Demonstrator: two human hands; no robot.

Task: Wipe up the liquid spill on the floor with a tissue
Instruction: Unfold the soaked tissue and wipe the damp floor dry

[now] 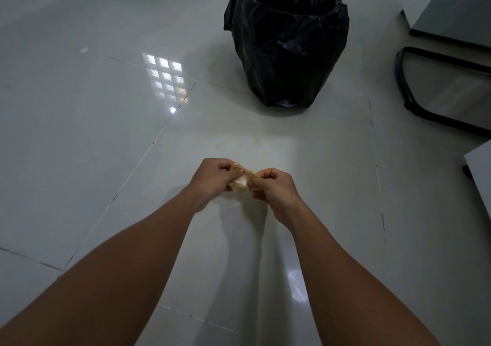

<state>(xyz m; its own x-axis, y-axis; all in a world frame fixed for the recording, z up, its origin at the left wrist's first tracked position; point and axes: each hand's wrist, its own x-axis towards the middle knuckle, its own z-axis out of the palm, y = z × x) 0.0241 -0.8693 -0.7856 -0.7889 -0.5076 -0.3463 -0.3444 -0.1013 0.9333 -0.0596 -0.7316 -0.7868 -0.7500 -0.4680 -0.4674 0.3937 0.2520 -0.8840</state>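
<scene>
A crumpled, brownish wet tissue (242, 181) hangs between both hands above the glossy white tile floor (79, 133). My left hand (212, 178) pinches its left side with the fingers closed on it. My right hand (275, 189) grips its right side. Faint yellowish traces of the spill (239, 142) show on the tile just beyond the hands, towards the bin.
A bin lined with a black bag (288, 42) stands on the floor ahead, its mouth open. Black chair legs (435, 90) and grey furniture (457, 8) are at the right. A grey edge (479, 167) juts in at mid right.
</scene>
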